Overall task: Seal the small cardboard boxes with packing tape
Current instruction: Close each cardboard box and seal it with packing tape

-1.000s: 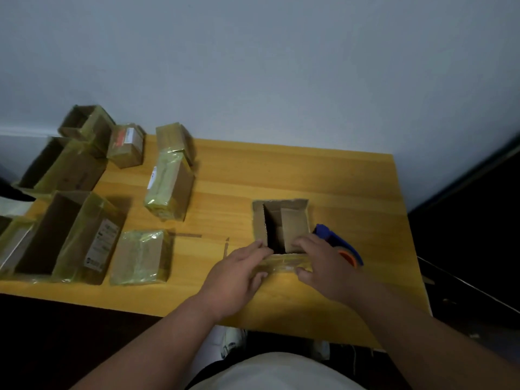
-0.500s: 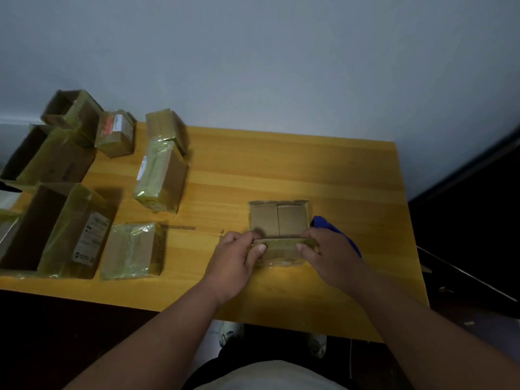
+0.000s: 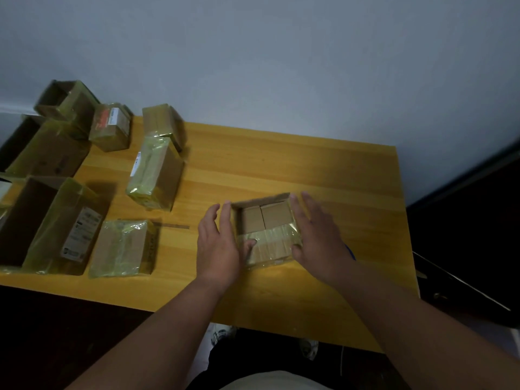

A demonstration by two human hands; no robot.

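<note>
Nothing can be read: the white label (image 3: pixel 81 237) on the large open box (image 3: pixel 53 229) and the red-and-white label (image 3: pixel 108 118) on a small taped box (image 3: pixel 111 128) are too blurred.

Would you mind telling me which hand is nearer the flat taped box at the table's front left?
The left hand: it sits just right of the flat taped box. The right hand lies farther right, beyond the open box.

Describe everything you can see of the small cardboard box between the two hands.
The small brown cardboard box sits on the yellow wooden table, near its front right. Two inner flaps are folded shut; the far flap stands up. Glossy clear tape covers its near part. The left hand and right hand flank it, thumbs touching the taped part.
</note>
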